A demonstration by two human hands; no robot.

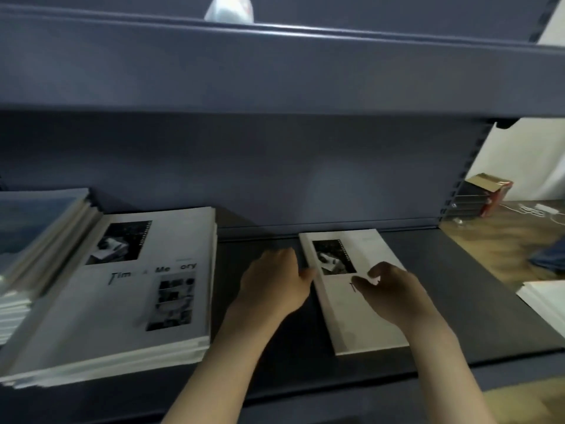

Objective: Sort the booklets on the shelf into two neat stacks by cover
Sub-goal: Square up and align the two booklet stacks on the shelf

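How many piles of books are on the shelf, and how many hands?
White-cover piles: 2, the big white stack and the small white pile
Blue-cover piles: 1, the blue stack
Hands: 2, the left hand and the right hand
Total: 5

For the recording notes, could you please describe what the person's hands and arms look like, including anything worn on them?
Both are bare: the left hand and right hand show no gloves, and no rings, watch or bracelet can be made out, though the picture is blurry. The forearms are uncovered down to the frame's bottom edge, so no sleeve is visible.
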